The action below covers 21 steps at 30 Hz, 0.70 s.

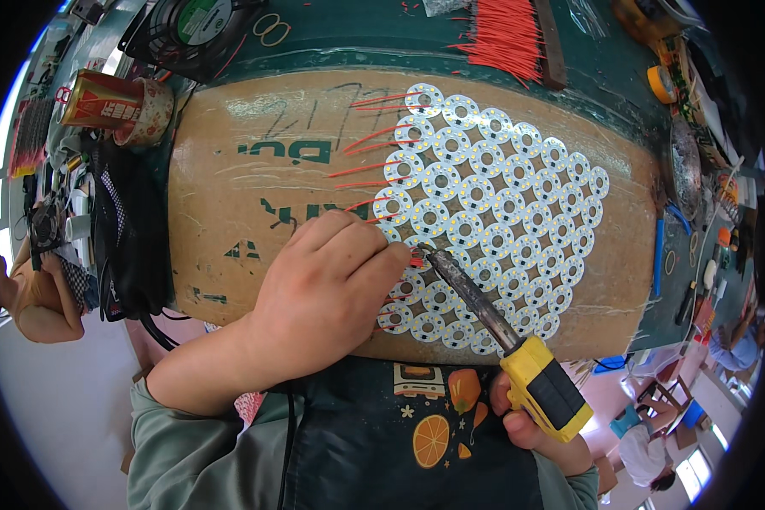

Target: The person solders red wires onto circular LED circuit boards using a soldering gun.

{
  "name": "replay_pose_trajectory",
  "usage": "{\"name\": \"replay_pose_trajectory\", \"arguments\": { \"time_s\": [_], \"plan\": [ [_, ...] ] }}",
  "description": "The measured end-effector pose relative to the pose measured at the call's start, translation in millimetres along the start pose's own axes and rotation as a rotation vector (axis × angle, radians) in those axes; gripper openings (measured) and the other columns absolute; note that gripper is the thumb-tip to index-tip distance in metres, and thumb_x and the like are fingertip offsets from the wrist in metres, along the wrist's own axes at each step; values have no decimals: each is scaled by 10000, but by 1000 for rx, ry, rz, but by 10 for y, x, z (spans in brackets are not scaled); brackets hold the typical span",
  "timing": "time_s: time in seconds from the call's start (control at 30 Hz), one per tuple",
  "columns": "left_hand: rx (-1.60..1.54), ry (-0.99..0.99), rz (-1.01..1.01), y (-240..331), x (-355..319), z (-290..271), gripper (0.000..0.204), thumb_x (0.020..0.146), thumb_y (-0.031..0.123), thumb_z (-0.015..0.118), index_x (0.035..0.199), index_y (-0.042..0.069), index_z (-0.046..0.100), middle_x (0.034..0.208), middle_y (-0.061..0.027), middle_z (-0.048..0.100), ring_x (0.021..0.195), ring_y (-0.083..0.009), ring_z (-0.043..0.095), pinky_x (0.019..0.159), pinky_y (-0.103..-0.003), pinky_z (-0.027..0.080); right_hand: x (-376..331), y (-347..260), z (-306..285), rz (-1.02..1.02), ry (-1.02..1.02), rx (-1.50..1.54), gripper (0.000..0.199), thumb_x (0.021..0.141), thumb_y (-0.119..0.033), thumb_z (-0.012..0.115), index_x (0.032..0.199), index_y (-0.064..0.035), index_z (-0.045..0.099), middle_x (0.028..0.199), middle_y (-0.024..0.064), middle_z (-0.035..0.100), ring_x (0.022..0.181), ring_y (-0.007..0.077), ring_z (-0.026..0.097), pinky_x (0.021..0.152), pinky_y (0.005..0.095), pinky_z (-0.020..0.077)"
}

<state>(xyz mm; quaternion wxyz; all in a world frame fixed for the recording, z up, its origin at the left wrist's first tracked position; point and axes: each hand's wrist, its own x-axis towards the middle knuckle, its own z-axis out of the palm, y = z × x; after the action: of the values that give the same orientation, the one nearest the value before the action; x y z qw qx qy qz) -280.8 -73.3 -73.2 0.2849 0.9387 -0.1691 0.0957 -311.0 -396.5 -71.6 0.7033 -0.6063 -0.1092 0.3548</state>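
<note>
Rows of white ring-shaped LED boards (476,188) lie on a brown cardboard sheet (221,170). Short red wires (365,183) stick out leftward from the boards in the left column. My left hand (323,285) rests over the lower left of the rows, its fingers pinched on red wire ends that show at the fingertips. From the right, my right hand (523,418) grips a yellow and black soldering iron (542,387). The iron's dark tip meets a board right beside my left fingertips. My left hand hides some boards of that column.
A bundle of red wires (503,38) lies at the back beside a dark bar (551,51). A black fan (197,21) and a red can (102,100) stand at the back left. Yellow tape (661,85) and tools lie at the right. Other people (51,293) sit farther off.
</note>
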Motion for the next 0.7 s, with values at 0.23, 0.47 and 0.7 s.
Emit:
{"name": "replay_pose_trajectory", "arguments": {
  "time_s": [0.23,0.47,0.7],
  "plan": [
    [-13,-45,-29,20,22,-25,367,658,-36,695,1020,22,707,899,-78,615,834,-280,623,733,-385,521,-50,73,-22,-25,5,-333,471,942,-439,651,1152,-17,670,760,24,669,634,185,673,550,297,512],
    [-12,-32,-36,26,18,-19,356,663,-43,707,1014,18,704,902,-84,609,835,-282,619,734,-384,521,-50,-38,-63,96,20,-234,360,875,-427,747,819,-94,624,706,15,601,600,237,615,544,340,469],
    [-1,84,48,62,-16,16,369,639,-45,726,1005,4,712,893,-67,606,803,-262,612,717,-369,513,-95,-12,-75,64,85,-197,338,866,-395,762,784,-108,604,707,24,602,591,239,601,539,355,458]
  ]
}}
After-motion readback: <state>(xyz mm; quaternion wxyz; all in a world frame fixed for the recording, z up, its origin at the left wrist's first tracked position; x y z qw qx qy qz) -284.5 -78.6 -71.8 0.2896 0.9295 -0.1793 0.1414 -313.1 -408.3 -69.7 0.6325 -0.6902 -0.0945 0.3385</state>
